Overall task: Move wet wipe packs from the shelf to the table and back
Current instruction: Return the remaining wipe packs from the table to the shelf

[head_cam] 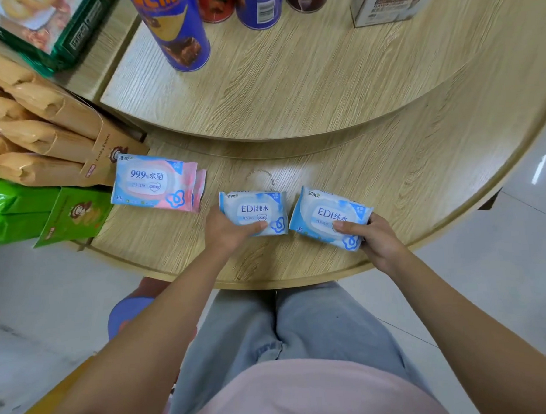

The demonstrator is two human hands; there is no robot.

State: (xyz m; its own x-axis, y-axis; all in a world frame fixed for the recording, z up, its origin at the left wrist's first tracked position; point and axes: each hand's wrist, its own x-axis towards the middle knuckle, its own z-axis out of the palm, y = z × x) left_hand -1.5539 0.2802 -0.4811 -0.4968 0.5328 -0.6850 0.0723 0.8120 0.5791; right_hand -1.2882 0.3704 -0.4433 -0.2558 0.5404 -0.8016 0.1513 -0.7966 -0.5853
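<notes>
Two blue wet wipe packs lie on the lower wooden shelf tier. My left hand grips the middle blue pack, thumb across its front edge. My right hand holds the right blue pack, thumb on top, fingers round its right end; this pack is tilted. Further left, a pink and blue wipe pack lies flat, with a second pink pack partly hidden beneath it. Neither hand touches these.
The upper wooden tier holds a blue snack canister, other cans and a white carton. Brown paper snack bags and green boxes stand at the left. A thin wire hook lies behind the middle pack.
</notes>
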